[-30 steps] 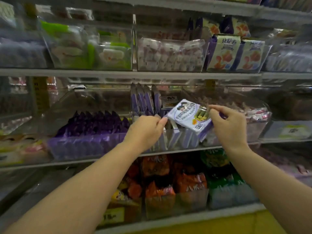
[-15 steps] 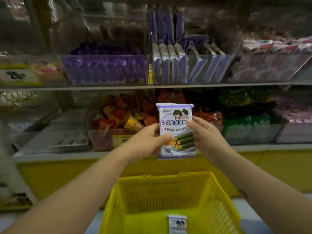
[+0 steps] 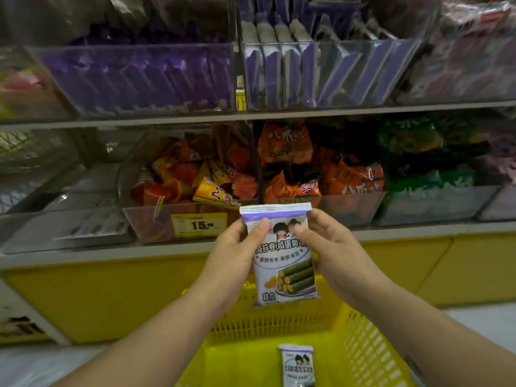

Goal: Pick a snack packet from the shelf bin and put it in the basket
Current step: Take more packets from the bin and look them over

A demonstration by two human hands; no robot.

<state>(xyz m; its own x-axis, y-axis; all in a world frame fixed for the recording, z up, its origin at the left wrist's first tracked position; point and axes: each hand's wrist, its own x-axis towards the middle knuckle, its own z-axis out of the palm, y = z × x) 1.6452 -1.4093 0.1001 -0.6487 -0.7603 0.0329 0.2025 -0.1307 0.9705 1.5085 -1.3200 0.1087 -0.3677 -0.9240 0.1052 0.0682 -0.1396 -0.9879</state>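
A white and purple snack packet [image 3: 282, 258] with green rolls printed on it stands upright in front of me. My left hand [image 3: 234, 261] pinches its left edge, thumb on the front. Its right edge is pinched by my right hand [image 3: 329, 247]. The packet hangs above the far rim of a yellow plastic basket [image 3: 360, 350]. A second packet of the same kind [image 3: 297, 364] lies on the basket floor. The clear shelf bin [image 3: 329, 74] with more such packets is on the upper shelf, above my hands.
A clear bin of purple packets [image 3: 139, 76] stands left of the source bin. On the lower shelf are bins of orange and red snacks [image 3: 195, 185], orange bags [image 3: 321, 174] and green bags [image 3: 427, 174]. A yellow base panel [image 3: 111, 297] runs below the shelves.
The packet came off the upper shelf bin and moved down to above the basket. My view dropped with it. Since half a second ago both hands and packet have barely shifted.
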